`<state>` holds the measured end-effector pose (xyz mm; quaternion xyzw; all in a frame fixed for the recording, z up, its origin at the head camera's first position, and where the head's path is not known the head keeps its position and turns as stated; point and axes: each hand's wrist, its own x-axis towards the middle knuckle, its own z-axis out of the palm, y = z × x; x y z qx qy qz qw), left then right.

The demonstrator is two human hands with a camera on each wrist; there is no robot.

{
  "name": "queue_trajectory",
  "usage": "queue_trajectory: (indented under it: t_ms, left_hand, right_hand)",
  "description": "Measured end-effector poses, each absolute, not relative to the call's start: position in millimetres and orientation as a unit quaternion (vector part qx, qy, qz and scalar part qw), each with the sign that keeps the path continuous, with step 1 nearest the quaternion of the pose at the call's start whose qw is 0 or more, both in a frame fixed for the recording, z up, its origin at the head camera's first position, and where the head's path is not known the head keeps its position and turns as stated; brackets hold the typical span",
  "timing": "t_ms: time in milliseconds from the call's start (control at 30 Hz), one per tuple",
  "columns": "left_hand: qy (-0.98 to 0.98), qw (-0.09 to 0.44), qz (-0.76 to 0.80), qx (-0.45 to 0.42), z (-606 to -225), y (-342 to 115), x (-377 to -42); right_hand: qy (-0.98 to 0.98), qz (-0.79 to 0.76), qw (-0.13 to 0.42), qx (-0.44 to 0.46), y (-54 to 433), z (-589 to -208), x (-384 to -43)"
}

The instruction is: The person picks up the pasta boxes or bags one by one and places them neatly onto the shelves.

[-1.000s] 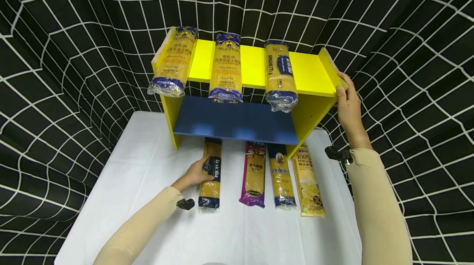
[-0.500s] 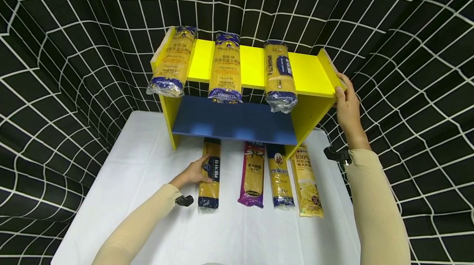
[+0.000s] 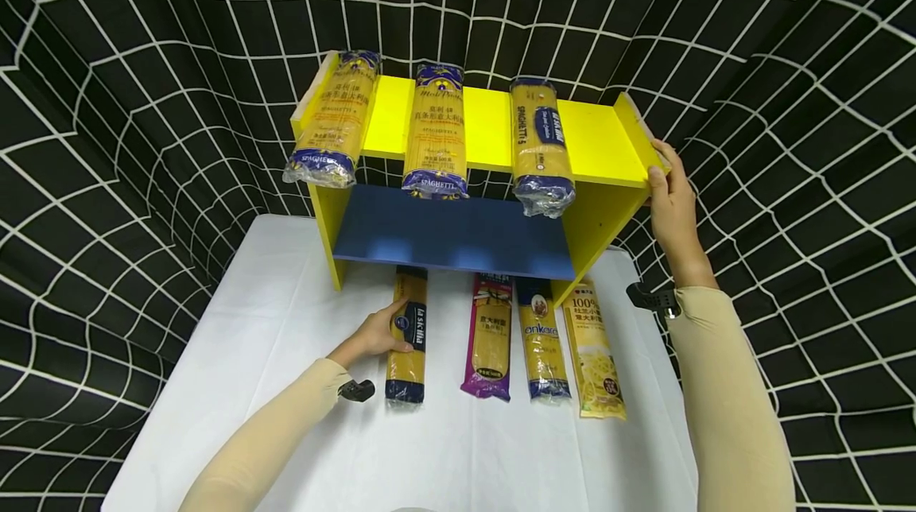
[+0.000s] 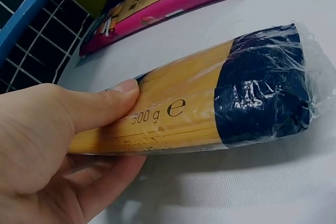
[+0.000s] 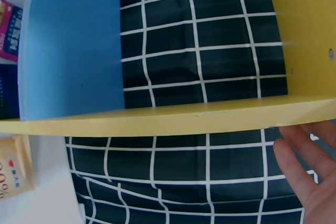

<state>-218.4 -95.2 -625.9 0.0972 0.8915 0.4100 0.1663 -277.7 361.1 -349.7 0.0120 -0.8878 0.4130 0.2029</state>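
**Left grip closed around La Sicilia packet; right grip at shelf**

The left grip [image 3: 375, 335] is closed on the La Sicilia packet [image 3: 405, 369], thumb across its upper face and fingers around its lower side. That packet is left of the desk's [image 3: 465, 456] centre, its far end beneath the blue board [image 3: 451, 230] of the shelf [image 3: 597, 142].

The right grip [image 3: 675, 214] is loosely spread, thumb and fingers touching the shelf's right side panel near its upper front corner.

Toward the desk's right edge lie a purple packet [image 3: 490, 337], then the Ankara packet [image 3: 545, 349] beside the shelf's right foot, then a pale yellow packet [image 3: 595, 353], nearest that edge.

On the shelf's top, a first spaghetti packet [image 3: 336, 118] lies along the left edge, a second spaghetti packet [image 3: 437, 130] left of centre, and a third spaghetti packet [image 3: 541, 142] right of centre; their near ends overhang the front edge.
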Motion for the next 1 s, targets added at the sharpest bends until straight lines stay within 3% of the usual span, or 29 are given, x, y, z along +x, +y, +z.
queue_trajectory:
  t_ms: [433, 733, 1000]
  left_hand:
    - [0.828, 0.174, 0.526, 0.091, -643, -102, -215]
    - [0.779, 0.185, 0.587, 0.118, -622, -96, -212]
    - [0.753, 0.21, 0.613, 0.117, -627, -84, -217]
  right_hand:
    - [-0.886, 0.417, 0.201, 0.016, 361, -350, -277]
    - [-0.887, 0.417, 0.2, 0.012, 361, -347, -277]
    - [-0.885, 0.422, 0.196, 0.012, 361, -348, -278]
